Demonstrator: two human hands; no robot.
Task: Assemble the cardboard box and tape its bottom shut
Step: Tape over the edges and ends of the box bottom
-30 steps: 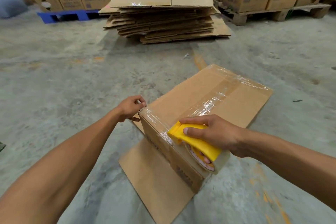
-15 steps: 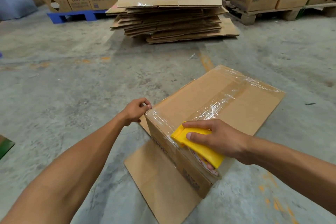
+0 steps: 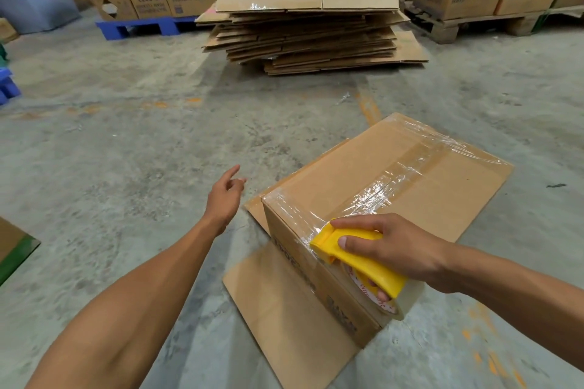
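— Since a moment ago, what moved?

— Mostly my left hand (image 3: 226,199). It was steadying the near-left corner of the cardboard box (image 3: 373,215); now it has come off and hangs open at about nine o'clock of that corner, touching nothing.

— And the box itself?

— Sitting upturned on the floor (image 3: 126,167), its lower flaps spread flat, clear tape (image 3: 388,180) running along the centre seam and over the near edge.

— Your right hand?

— My right hand (image 3: 388,246) keeps its grip clenched around the yellow tape dispenser (image 3: 357,259), which has slid slightly down the near face, at six o'clock of the seam.

— Meaning?

— I judge the strip is laid; tearing it off comes next.
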